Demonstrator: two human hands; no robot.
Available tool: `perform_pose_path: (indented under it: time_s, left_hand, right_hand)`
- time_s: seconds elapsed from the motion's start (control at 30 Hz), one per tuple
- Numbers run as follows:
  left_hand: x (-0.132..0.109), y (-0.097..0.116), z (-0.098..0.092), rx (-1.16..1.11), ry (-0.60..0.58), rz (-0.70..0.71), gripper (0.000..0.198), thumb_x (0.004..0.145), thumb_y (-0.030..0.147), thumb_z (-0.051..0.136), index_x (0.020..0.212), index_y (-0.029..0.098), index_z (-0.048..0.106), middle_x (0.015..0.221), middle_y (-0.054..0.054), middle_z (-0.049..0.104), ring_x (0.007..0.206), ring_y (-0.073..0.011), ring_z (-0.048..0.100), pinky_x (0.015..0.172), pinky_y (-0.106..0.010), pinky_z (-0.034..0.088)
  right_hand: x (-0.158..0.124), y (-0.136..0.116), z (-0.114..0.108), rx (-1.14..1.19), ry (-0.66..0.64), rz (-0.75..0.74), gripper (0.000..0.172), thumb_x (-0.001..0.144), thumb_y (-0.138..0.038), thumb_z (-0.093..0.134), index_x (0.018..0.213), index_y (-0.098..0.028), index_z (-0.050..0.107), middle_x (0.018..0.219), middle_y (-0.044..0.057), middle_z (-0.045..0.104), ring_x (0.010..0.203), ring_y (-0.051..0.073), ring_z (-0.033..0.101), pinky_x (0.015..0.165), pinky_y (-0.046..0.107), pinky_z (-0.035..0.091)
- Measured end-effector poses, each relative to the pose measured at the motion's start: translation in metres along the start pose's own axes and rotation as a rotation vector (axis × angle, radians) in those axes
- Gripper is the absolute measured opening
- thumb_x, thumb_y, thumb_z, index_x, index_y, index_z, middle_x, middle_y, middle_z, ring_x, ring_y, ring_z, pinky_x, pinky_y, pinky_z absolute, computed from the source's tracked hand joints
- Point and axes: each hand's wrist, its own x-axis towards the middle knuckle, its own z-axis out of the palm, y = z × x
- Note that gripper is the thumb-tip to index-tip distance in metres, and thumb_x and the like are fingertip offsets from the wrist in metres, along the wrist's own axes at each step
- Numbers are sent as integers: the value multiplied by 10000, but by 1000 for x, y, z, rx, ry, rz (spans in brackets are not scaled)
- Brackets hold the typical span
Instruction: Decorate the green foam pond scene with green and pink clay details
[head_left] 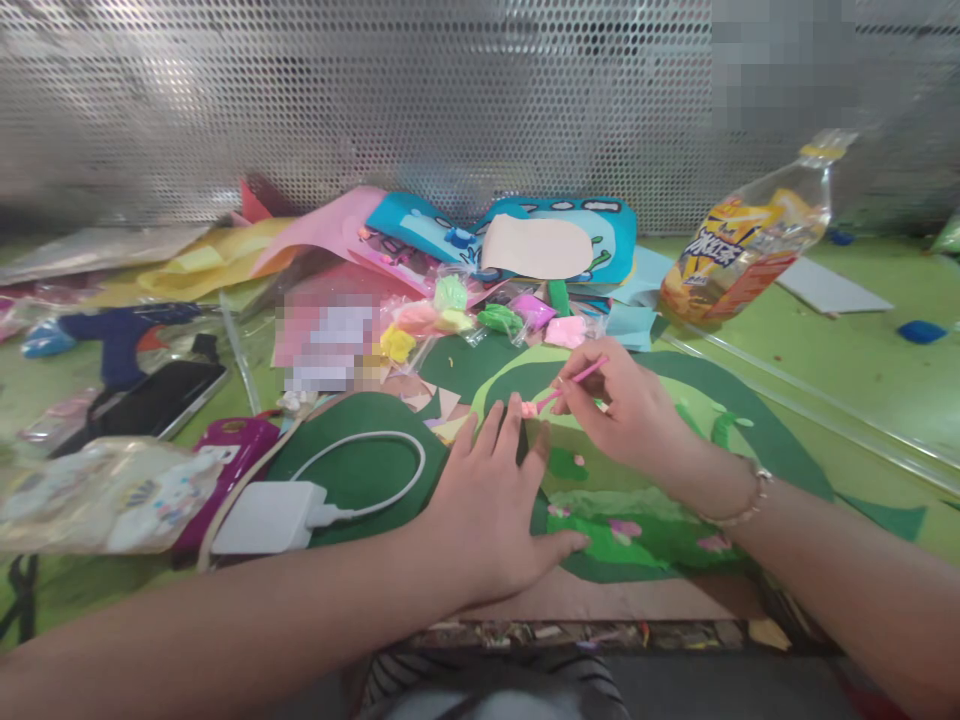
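Note:
My right hand point(622, 405) pinches a thin pink stick point(591, 371) whose lower end touches a small pink lump point(529, 409) near the upper left of a green layered piece point(622, 480). That piece carries several pink and green bits, among them a pink shape point(625, 529). My left hand point(495, 500) lies with fingers spread over the left side of the green piece, its fingertips close to the pink lump. Nothing shows in its grasp.
Bags of coloured clay point(501, 319) lie behind the hands. A white charger point(264, 516), a phone point(157, 400) and a blue glue gun point(124, 335) are at the left. A plastic bottle point(739, 255) leans at the back right, near clear sticks point(825, 405).

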Motion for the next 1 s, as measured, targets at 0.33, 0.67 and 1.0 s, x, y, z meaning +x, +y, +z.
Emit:
perform_pose_path:
  time_s: [0.33, 0.67, 1.0]
  left_hand:
    - [4, -2, -5, -5, -46, -15, 811, 838, 671, 278, 1396, 83, 266, 1457, -232, 218, 1349, -363, 188, 1069, -540, 177]
    - [3, -3, -1, -7, -10, -1, 763, 837, 663, 310, 1370, 117, 320, 1450, -234, 228, 1354, -357, 183, 1061, -529, 209]
    - [5, -1, -3, 13, -34, -5, 763, 836, 656, 317, 1349, 92, 363, 1435, -229, 267, 1333, -377, 215, 1059, -530, 222]
  right_hand:
    - [0, 2, 1, 22, -9, -1, 41, 880, -174, 434, 915, -197, 431, 817, 34, 576, 698, 133, 619, 625, 274, 503]
    - [-1, -2, 0, -31, -62, -54, 38, 865, -182, 458, 893, -207, 448, 774, 26, 589, 653, 127, 601, 570, 257, 475]
    - [-2, -3, 2, -136, -106, -180, 80, 857, -156, 437, 867, -207, 498, 815, 37, 598, 706, 140, 571, 598, 272, 463]
